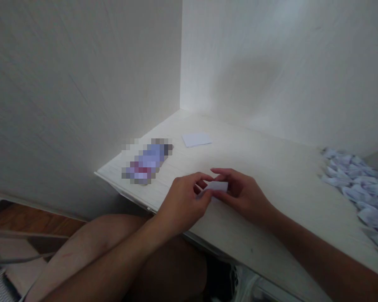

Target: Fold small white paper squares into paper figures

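Both hands meet over the near part of a pale wooden desk (271,167). My left hand (182,201) and my right hand (242,195) pinch a small white folded paper (217,186) between their fingertips, just above the desktop. The fingers of both hands are closed on the paper, which is partly hidden behind them.
A flat white paper slip (197,139) lies farther back on the desk. A blurred bluish object (148,161) rests at the left edge. A pile of several folded white papers (359,184) fills the right side. White walls close the corner; my bare knees are below the desk.
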The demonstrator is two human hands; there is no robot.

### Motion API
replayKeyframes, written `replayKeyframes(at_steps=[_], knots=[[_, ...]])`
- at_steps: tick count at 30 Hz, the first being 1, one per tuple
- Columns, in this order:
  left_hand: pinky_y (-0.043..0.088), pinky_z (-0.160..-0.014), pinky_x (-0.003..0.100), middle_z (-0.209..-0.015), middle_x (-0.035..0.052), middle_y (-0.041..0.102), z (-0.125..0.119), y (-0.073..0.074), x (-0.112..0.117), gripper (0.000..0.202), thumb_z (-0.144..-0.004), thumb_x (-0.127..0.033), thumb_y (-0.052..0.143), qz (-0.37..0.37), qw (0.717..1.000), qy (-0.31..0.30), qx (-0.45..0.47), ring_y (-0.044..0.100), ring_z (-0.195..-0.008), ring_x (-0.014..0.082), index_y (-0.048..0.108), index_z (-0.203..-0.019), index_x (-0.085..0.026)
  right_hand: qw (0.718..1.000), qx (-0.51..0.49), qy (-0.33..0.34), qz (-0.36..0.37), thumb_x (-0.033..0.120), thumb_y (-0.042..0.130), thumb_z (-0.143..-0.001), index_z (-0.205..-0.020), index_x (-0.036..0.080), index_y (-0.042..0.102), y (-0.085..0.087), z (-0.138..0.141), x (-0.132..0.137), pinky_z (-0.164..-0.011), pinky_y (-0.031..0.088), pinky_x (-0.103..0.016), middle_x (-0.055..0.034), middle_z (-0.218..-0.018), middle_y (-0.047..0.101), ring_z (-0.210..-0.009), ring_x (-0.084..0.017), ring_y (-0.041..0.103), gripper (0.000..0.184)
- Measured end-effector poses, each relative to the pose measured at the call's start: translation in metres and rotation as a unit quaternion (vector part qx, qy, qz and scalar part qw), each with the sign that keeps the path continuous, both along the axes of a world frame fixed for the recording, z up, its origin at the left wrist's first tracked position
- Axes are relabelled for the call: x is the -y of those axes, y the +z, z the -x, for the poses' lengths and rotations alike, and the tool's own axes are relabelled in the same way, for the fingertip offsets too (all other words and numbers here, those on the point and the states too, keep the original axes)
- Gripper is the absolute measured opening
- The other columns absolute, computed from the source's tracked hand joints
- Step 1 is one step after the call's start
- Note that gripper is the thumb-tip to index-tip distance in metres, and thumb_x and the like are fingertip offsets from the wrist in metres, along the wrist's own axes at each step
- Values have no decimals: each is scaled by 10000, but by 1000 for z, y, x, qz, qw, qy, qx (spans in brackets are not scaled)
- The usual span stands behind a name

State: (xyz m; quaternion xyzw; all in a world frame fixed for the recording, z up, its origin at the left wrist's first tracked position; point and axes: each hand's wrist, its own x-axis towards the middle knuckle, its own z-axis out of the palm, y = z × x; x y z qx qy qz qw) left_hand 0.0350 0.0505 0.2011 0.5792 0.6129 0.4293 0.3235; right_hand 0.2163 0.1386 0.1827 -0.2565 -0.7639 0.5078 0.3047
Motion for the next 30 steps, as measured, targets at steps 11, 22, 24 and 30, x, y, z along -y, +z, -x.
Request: replayKeyframes(at_steps=[11,22,24,30], knots=[[568,-555,262,-838,40,760,-7,-6,-1,275,-895,-301,696,33,990,23,133,704,-653,162,737,-1137,-176,995,8,-84,57,407,819,-822,-880,200,754,11,0,-2,-565,496,-264,-18,-770,754,-638,-134,632,225],[650,-653,350,-814,52,772,-6,-13,-10,150,-851,-325,714,59,987,11,147,756,-747,224,719,-927,-196,989,38,-143,17,402,758,-863,-811,187,748,8,5,6,-483,350,-248,41,-571,579,-515,-103,456,222],[656,-656,354,-821,53,773,-7,-13,-10,147,-851,-324,715,55,988,11,145,754,-740,220,719,-922,-195,988,36,-153,12,402,764,-855,-798,186,739,7,6,7,-489,370,-250,38,-581,591,-517,-103,470,225],[674,-644,345,-855,56,778,-7,-13,-12,174,-882,-362,708,58,986,9,159,759,-759,216,748,-919,-197,967,72,-230,-85,378,766,-875,-807,199,738,8,7,17,-511,431,-266,7,-641,652,-553,-128,550,193]])
